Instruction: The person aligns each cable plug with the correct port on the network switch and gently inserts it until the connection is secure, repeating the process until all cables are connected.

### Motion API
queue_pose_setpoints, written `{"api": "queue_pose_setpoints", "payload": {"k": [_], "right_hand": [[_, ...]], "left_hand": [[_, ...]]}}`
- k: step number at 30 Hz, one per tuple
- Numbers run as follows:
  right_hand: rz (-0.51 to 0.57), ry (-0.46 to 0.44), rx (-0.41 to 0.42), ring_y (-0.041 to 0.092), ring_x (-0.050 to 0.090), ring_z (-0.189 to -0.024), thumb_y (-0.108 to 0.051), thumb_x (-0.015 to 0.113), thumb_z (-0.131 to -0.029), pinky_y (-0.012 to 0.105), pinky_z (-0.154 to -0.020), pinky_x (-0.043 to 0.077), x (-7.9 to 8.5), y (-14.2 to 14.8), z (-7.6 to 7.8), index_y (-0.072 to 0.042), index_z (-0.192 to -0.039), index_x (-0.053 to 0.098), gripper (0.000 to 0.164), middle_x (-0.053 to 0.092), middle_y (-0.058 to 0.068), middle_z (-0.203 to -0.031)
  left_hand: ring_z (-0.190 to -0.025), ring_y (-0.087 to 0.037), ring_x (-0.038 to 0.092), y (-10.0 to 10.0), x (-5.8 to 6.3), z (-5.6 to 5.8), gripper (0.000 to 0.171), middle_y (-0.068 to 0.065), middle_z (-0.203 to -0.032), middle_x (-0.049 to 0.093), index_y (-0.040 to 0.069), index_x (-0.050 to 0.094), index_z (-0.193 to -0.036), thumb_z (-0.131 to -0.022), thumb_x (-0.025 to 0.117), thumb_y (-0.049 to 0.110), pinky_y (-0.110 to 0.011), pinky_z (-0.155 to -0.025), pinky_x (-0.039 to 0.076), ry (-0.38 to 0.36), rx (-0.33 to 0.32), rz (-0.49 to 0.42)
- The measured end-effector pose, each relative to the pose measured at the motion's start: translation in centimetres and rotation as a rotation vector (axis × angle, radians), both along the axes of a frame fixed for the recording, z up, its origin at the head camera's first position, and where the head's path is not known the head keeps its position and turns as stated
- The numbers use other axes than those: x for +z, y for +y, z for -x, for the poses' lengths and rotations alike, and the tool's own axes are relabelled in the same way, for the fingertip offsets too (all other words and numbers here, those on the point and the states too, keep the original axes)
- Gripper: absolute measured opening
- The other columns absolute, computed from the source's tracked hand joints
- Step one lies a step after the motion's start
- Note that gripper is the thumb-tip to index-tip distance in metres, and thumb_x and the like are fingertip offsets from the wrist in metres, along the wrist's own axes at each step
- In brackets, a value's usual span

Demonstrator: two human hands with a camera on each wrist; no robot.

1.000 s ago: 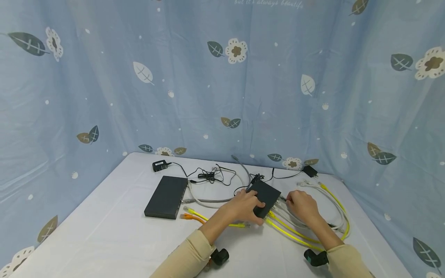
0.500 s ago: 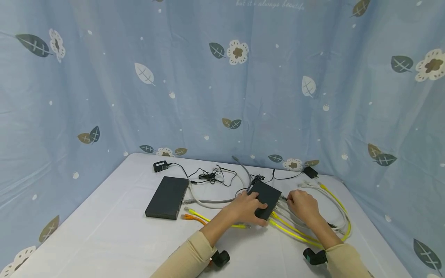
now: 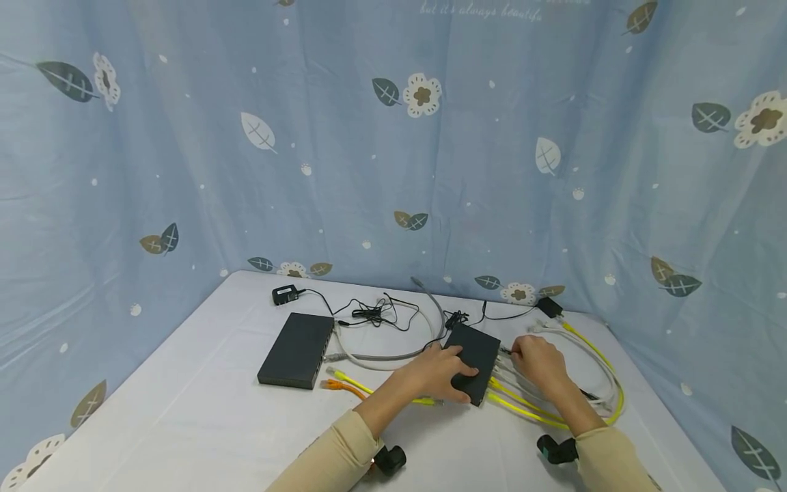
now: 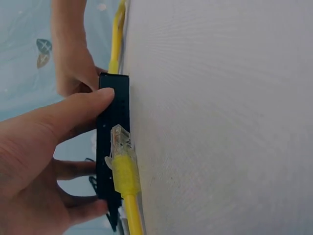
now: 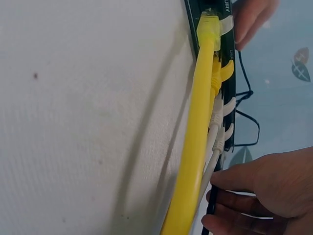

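A small black network switch (image 3: 481, 347) lies at a slant in the middle-right of the table. My left hand (image 3: 435, 374) holds it, with the thumb (image 4: 103, 98) on its side and the other fingers farther along the edge. Yellow cables (image 5: 193, 132) and white cables (image 5: 211, 129) are plugged into its port side, as the right wrist view shows. Past the last white plug, my right hand (image 3: 541, 362) pinches a thin black cable (image 5: 212, 198) between thumb and fingers. A loose yellow cable's clear plug (image 4: 122, 142) shows before the switch in the left wrist view.
A larger black switch (image 3: 298, 350) lies to the left, beside an orange cable plug (image 3: 333, 385) and a grey cable (image 3: 381, 356). Black power adapters, one left (image 3: 285, 294) and one right (image 3: 549, 307), sit along the back. Looped cables (image 3: 609, 369) lie at right.
The small switch has shifted slightly right and toward me and turned a little under my left hand. My right hand has moved slightly right, still holding the black cable.
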State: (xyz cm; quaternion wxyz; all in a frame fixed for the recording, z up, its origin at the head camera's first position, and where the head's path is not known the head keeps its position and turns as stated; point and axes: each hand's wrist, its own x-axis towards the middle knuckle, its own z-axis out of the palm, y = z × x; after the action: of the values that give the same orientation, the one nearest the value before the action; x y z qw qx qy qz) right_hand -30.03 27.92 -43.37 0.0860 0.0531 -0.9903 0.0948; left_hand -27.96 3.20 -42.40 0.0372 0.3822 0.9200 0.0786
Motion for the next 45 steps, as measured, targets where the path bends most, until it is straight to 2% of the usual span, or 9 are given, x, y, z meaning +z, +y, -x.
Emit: {"api": "queue_pose_setpoints", "payload": {"k": [2, 8, 12, 18, 25, 31, 34, 39, 45], "right_hand": [[0.004, -0.010, -0.016, 0.020, 0.061, -0.065, -0.007, 0.070, -0.086, 0.039, -0.056, 0.051, 0.0, 0.2, 0.1, -0.005, -0.085, 0.073, 0.004, 0.069, 0.006, -0.079], [0.010, -0.038, -0.042, 0.020, 0.061, -0.067, -0.007, 0.070, -0.086, 0.041, -0.058, 0.052, -0.1, 0.7, 0.2, -0.004, -0.086, 0.073, 0.004, 0.069, 0.007, -0.078], [0.019, -0.046, -0.050, 0.019, 0.060, -0.067, -0.007, 0.070, -0.087, 0.039, -0.057, 0.051, -0.2, 1.1, 0.2, -0.004, -0.087, 0.073, 0.004, 0.068, 0.006, -0.078], [0.044, -0.048, -0.056, 0.019, 0.059, -0.066, -0.009, 0.071, -0.087, 0.037, -0.057, 0.050, -0.2, 1.7, 0.0, -0.003, -0.088, 0.072, 0.006, 0.067, 0.006, -0.077], [0.052, -0.052, -0.072, 0.018, 0.057, -0.063, -0.008, 0.071, -0.087, 0.035, -0.055, 0.048, -0.1, 2.1, -0.3, -0.002, -0.086, 0.071, 0.006, 0.066, 0.007, -0.075], [0.066, -0.051, -0.061, 0.018, 0.057, -0.064, -0.009, 0.070, -0.087, 0.036, -0.056, 0.049, 0.0, 2.2, -0.4, -0.002, -0.088, 0.071, 0.007, 0.066, 0.006, -0.076], [0.070, -0.045, -0.057, 0.018, 0.057, -0.064, -0.009, 0.070, -0.088, 0.037, -0.056, 0.049, 0.0, 2.3, -0.4, -0.002, -0.087, 0.071, 0.007, 0.066, 0.006, -0.076], [0.070, -0.024, -0.050, 0.018, 0.056, -0.064, -0.009, 0.070, -0.087, 0.036, -0.057, 0.049, -0.4, 2.4, -0.1, -0.001, -0.087, 0.071, 0.007, 0.066, 0.006, -0.075], [0.058, -0.002, -0.040, 0.018, 0.060, -0.067, -0.011, 0.071, -0.088, 0.038, -0.061, 0.052, -0.5, 2.0, -0.1, -0.001, -0.090, 0.073, 0.010, 0.069, 0.007, -0.078]], "left_hand": [[-0.139, -0.037, 0.042, 0.0, -0.1, 0.1, 0.051, -0.008, -0.155, 0.041, 0.042, 0.057, -0.135, -0.086, 0.070, 0.051, -0.048, -0.111, 0.039, -0.013, -0.014, -0.016], [-0.147, -0.017, 0.034, -0.1, -0.2, 0.4, 0.042, 0.002, -0.149, 0.050, 0.038, 0.062, -0.132, -0.091, 0.071, 0.034, -0.047, -0.117, 0.031, -0.068, -0.075, -0.082], [-0.147, -0.016, 0.033, -0.1, 0.0, 0.4, 0.041, 0.003, -0.148, 0.051, 0.035, 0.063, -0.131, -0.091, 0.071, 0.027, -0.046, -0.118, 0.030, -0.103, -0.099, -0.109], [-0.147, -0.017, 0.035, 0.1, -0.1, 0.6, 0.040, 0.004, -0.145, 0.054, 0.033, 0.064, -0.131, -0.093, 0.069, 0.021, -0.042, -0.118, 0.031, -0.111, -0.150, -0.130], [-0.146, -0.016, 0.037, 0.3, -0.3, 0.7, 0.036, 0.004, -0.146, 0.054, 0.033, 0.066, -0.129, -0.095, 0.066, 0.023, -0.040, -0.118, 0.031, -0.102, -0.173, -0.138], [-0.143, -0.016, 0.040, -0.2, -0.4, 0.9, 0.034, 0.000, -0.152, 0.047, 0.036, 0.065, -0.128, -0.095, 0.065, 0.026, -0.039, -0.114, 0.039, -0.125, -0.147, -0.172], [-0.140, -0.015, 0.045, -0.4, -0.3, 1.0, 0.034, 0.000, -0.150, 0.049, 0.035, 0.064, -0.130, -0.096, 0.063, 0.031, -0.035, -0.110, 0.043, -0.124, -0.146, -0.181], [-0.131, -0.011, 0.053, -0.8, 0.0, 1.5, 0.037, 0.004, -0.140, 0.058, 0.028, 0.062, -0.134, -0.098, 0.058, 0.038, -0.028, -0.103, 0.048, -0.115, -0.164, -0.203], [-0.123, -0.009, 0.058, -1.8, 0.5, 2.0, 0.035, 0.008, -0.132, 0.064, 0.020, 0.065, -0.131, -0.101, 0.054, 0.034, -0.023, -0.098, 0.050, -0.096, -0.203, -0.270]]}}
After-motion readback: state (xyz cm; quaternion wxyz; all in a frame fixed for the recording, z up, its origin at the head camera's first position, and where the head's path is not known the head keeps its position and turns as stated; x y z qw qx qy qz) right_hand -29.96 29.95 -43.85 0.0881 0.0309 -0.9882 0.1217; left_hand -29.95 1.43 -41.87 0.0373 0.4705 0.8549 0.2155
